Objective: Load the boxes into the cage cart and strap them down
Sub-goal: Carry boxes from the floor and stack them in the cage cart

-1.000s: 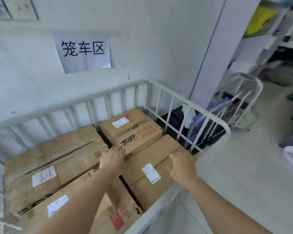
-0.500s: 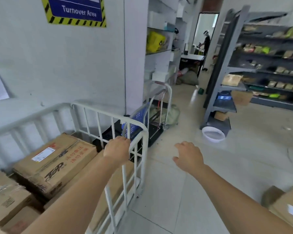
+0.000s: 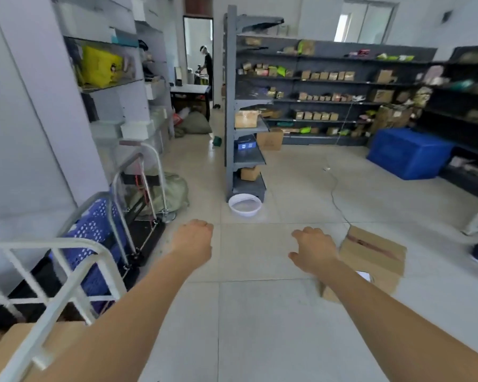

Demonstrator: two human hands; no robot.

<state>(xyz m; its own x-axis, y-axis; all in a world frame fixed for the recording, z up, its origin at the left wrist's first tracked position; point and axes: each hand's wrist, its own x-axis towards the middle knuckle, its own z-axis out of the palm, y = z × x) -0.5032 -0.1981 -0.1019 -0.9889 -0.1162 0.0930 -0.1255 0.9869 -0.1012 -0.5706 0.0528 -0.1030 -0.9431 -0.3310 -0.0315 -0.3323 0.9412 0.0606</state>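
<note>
1. Cardboard box [image 3: 375,252] lies flat on the floor [image 3: 260,326], off to the person's right. It is well apart from the cage cart [image 3: 66,245], whose white rail fills the lower left corner with a loaded box [image 3: 14,346] behind it.
2. The right hand [image 3: 313,250] hangs in the air just left of the box's near-left corner. Its forearm crosses that corner and hides part of it, along with part of a white label. The fingers bend downward with the thumb out to the side, and they hold nothing.
3. The left hand [image 3: 195,239] reaches out over bare tiles between cart and box, clearly farther from the box. Its fingers are loosely curled under and hold nothing.
4. The box's taped seam runs left to right across its top, at a slant to both forearms. With one corner hidden, it is not possible to tell which side is longer.
5. The step in hand appears to be fetching this box. The right hand is nearer and would meet the box's left side first. To bracket the box, the person would probably need to turn further right, or bring the left hand across. The carry then goes back leftward to the cart.
</note>
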